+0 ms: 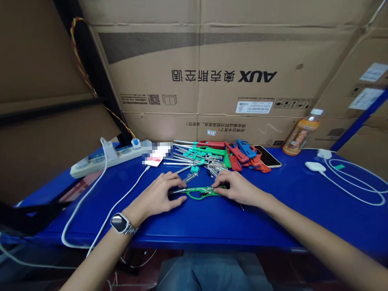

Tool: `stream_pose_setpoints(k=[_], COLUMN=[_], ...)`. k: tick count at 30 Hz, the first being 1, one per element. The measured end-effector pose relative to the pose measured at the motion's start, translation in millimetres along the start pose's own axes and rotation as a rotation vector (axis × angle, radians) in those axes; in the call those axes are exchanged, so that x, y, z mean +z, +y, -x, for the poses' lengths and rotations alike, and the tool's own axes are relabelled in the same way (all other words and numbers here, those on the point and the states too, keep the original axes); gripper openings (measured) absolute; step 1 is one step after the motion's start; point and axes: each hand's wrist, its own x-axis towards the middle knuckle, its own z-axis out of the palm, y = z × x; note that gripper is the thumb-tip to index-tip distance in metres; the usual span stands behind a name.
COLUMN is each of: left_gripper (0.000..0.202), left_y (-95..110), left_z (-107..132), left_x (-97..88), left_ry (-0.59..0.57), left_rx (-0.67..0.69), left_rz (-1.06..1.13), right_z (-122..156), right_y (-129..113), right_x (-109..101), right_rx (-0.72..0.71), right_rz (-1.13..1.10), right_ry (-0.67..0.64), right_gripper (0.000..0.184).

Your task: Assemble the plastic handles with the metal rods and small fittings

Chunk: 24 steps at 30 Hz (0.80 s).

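Observation:
A green long-nosed lighter [197, 195] lies on the blue table, its handle shell open on the upper side with inner parts showing. My left hand [165, 189] is closed around its metal tube at the left. At the other end, my right hand [235, 187] pinches the handle, fingertips on the parts inside. Just beyond my hands is a heap of metal lighter tubes with teal pieces [192, 156]. Red, blue and green handle shells [237, 154] are piled to its right. Small metal parts [191, 176] lie close to my left fingertips.
A power strip [111, 154] with white cables and a lit phone [159, 155] are at the left. Behind the shells lies another phone [270, 156]. An orange drink bottle [301, 133] leans against the large cardboard box [209, 47]. A white charger cable [357, 190] curls at the right.

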Motion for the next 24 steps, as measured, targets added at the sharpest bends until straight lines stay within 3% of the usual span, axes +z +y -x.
stream_pose_setpoints(k=[5,10,16,24], left_gripper=[0.021,0.026,0.028,0.030], left_y=[0,-2,0,1], left_z=[3,5,9,8], left_x=[0.5,2.8,1.9,4.1], left_ry=[-0.007,-0.008,-0.008,-0.019], left_rx=[-0.001,0.010,0.053,0.092], left_rz=[0.016,0.042,0.041,-0.018], right_z=[-2,-7,-17,-16], right_y=[-9,-27,-33,-26], right_x=[-5,8,37,46], right_rx=[0.004,-0.095,-0.173,-0.187], right_rz=[0.118,0.246,0.120,0.099], right_ry=[-0.040,0.062,-0.012,0.047], right_gripper=[0.007,0.020,0.017,0.010])
